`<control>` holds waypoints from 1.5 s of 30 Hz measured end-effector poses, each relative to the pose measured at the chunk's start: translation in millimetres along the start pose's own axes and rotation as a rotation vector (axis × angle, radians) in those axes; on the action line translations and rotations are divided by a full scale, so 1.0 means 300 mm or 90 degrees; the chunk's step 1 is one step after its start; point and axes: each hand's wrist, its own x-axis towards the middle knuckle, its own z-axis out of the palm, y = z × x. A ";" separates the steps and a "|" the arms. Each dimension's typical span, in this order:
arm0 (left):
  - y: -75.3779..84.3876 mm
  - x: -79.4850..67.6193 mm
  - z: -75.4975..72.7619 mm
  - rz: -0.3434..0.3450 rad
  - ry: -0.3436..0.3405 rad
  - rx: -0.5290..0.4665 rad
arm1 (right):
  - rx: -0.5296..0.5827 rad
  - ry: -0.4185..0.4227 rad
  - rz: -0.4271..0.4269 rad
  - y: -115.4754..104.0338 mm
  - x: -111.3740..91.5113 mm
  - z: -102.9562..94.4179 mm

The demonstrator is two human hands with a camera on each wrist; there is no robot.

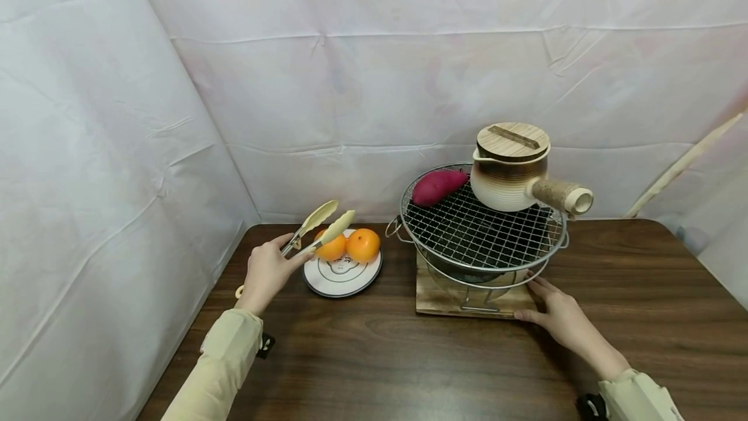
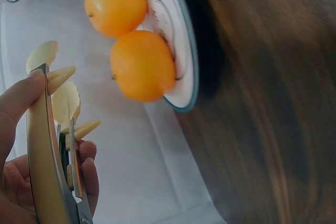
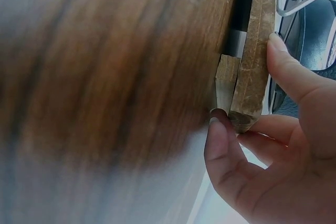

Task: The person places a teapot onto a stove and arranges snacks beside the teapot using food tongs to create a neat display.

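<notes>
At eight o'clock, your left hand [image 1: 269,273] gripping tongs [image 1: 333,230], their tips spread and aimed at one o'clock, near two oranges [image 1: 363,246] on a plate [image 1: 319,280] at seven, at four your right hand [image 1: 556,318], thumb on top, pinching the wooden board [image 1: 438,299] beneath the grill [image 1: 479,236]

The tongs [image 2: 42,145] join metal to smooth, plastic-looking tips [image 1: 321,214], the board [image 1: 447,303] is rough-edged wood, the rack [image 1: 479,234] metal mesh, the ribbed pot [image 1: 497,188] has a grained wooden lid [image 1: 528,134] and cord-wrapped handle [image 1: 552,193], and the tabletop [image 1: 380,356] is faintly glossy woodgrain, the backdrop [image 1: 350,96] creased cloth.
</notes>
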 end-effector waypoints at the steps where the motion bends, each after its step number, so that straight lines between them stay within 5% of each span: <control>1: -0.007 0.000 0.002 -0.002 -0.001 0.002 | 0.000 -0.001 0.000 0.000 -0.001 0.000; 22: -0.084 -0.015 0.040 -0.042 -0.056 0.012 | -0.004 -0.002 0.004 0.005 0.000 0.003; 45: -0.107 -0.015 0.069 -0.062 -0.080 0.015 | -0.002 -0.003 0.000 0.002 0.005 -0.002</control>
